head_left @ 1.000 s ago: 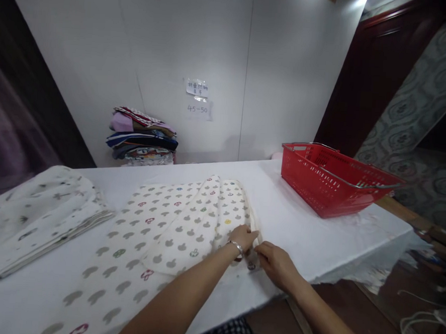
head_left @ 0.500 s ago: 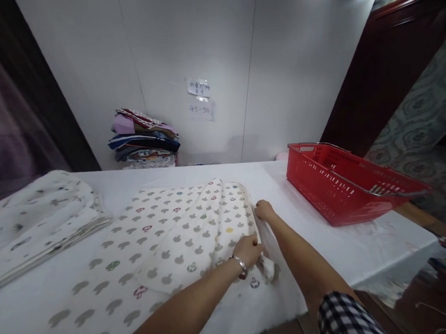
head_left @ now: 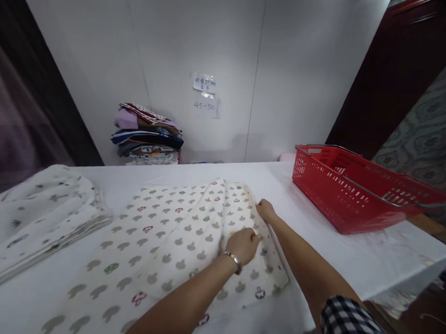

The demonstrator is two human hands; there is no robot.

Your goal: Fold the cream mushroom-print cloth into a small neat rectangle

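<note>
A cream mushroom-print cloth (head_left: 188,235) lies on the white-covered table, its right part folded over in layers toward the middle. My left hand (head_left: 243,245), with a silver bracelet at the wrist, is closed over the folded part, its curled fingers at the fabric. My right hand (head_left: 265,210) is closed at the cloth's far right edge; its fingertips are partly hidden. The near right corner of the folded part lies fairly flat on the table.
At the left is a folded stack of white printed cloth (head_left: 50,212). A red basket (head_left: 342,194) stands on the table (head_left: 376,257) at the right. Behind the table is a pile of folded textiles (head_left: 149,137), with handwritten paper signs (head_left: 205,105) on the wall.
My left hand has moved slightly up and left across the cloth. The bunched near right edge has spread out flatter to the right. My right hand stays at the far edge.
</note>
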